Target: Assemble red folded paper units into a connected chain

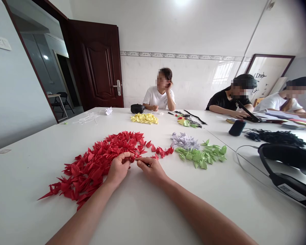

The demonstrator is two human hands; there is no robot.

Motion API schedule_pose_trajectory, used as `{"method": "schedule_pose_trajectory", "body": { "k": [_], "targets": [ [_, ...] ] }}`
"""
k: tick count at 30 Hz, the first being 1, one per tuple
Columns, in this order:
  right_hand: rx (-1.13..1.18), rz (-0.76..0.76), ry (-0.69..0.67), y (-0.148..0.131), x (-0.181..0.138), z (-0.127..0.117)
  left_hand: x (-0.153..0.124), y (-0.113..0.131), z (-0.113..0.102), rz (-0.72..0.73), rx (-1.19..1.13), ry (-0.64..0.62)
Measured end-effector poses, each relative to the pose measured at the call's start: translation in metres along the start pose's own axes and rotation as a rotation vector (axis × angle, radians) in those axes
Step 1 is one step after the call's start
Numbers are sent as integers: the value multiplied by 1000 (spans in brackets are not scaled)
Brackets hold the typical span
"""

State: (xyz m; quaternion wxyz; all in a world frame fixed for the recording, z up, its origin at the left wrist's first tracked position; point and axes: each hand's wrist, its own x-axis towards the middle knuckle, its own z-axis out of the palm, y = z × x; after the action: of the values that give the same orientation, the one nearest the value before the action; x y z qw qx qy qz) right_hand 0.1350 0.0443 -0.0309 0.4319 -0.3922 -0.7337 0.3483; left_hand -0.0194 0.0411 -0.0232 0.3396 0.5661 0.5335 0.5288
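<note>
My left hand (119, 169) is closed, pinching a red folded paper crane (133, 159) at the near right edge of a large pile of red paper cranes (97, 163). Close against it, my right hand (152, 169) is closed round a thin dark tool (148, 165) whose tip points at the crane; its exact kind is too small to make out. Just beyond my right hand lies a short row of red cranes (163, 152). To the right sit a pale lilac pile of cranes (185, 140) and a light green pile (201, 154).
Across the white table (148, 217) are yellow folded papers (144, 118), a black pouch (137, 108) and white string (88, 118). A black thread spool (237, 128), black cords (280, 136) and a black headset (283, 170) lie right. Several people sit along the far side.
</note>
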Motion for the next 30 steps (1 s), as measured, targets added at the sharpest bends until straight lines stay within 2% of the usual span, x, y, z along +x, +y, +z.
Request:
{"method": "schedule_pose_trajectory", "body": {
  "k": [7, 18, 30],
  "targets": [
    [-42, -18, -20, -4, -1, -1, -1, 0, 0, 43, 48, -53],
    [-244, 50, 50, 0, 0, 2, 2, -6, 1, 118, 100, -50],
    [-299, 63, 59, 3, 1, 2, 1, -6, 1, 137, 110, -80]
  ]
}}
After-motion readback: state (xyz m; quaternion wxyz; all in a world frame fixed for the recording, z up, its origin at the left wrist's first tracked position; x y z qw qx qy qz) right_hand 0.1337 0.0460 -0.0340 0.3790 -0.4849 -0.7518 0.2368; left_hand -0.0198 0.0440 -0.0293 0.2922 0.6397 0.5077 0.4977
